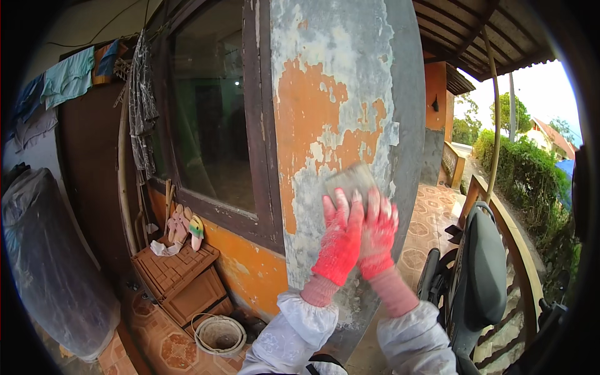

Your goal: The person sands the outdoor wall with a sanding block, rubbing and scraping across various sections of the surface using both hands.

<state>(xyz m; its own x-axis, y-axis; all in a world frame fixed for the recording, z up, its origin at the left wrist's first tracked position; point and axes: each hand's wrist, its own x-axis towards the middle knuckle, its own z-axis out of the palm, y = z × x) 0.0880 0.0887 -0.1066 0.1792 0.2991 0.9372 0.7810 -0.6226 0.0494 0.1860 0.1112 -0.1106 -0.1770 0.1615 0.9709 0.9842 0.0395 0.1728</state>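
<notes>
Both of my hands wear red, dust-whitened work gloves and are raised side by side against a wall pillar (337,51) with peeling orange and whitish-grey paint. A flat, greyish rectangular block (354,180), slightly blurred, lies against the pillar above my palms. My left hand (340,234) has its fingers over the block's lower edge. My right hand (378,229) presses at the block's lower right edge, its fingers close together. The block's underside and my thumbs' exact hold are hidden.
A dark-framed window (211,108) adjoins the pillar. At lower left stand a brown plastic cabinet (187,286) with sandals on top and a bucket (220,335). A parked motorbike (483,267) and a railing (515,239) are close on the right.
</notes>
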